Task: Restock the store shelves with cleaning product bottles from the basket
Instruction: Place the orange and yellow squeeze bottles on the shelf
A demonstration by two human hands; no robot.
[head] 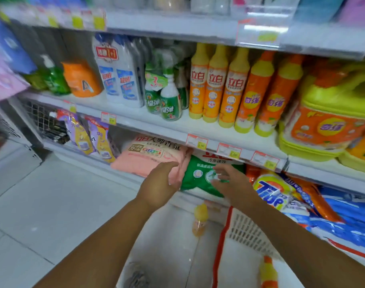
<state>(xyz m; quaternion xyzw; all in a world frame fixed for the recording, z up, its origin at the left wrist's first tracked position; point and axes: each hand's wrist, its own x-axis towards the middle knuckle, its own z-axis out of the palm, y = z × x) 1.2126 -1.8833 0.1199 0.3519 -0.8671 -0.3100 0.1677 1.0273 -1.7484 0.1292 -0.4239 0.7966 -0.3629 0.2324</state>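
Above the basket (246, 229), both hands hover at the bottom shelf level w/ nothing held. L hand (162, 181) has its fingers loosely spread, palm turned inward, in front of a pink pack (148, 161). R hand (229, 181) has its fingers splayed over a green bag (198, 179); it's blurred, so can't tell if it touches.

The basket is white w/ a red rim and sits on the floor tiles (52, 204). One yellow-orange bottle (267, 273) is inside the basket at its near end. A second bottle (200, 220), yellow-capped, stands upright on the tiles just left of the basket rim.

Higher up from the basket, the mid shelf (177, 129) carries a row of shelved bottles (212, 84) in the same yellow & orange, standing upright side by side. Above the basket's right side, a Tide bag (275, 194) lies on the bottom shelf next to the green bag.
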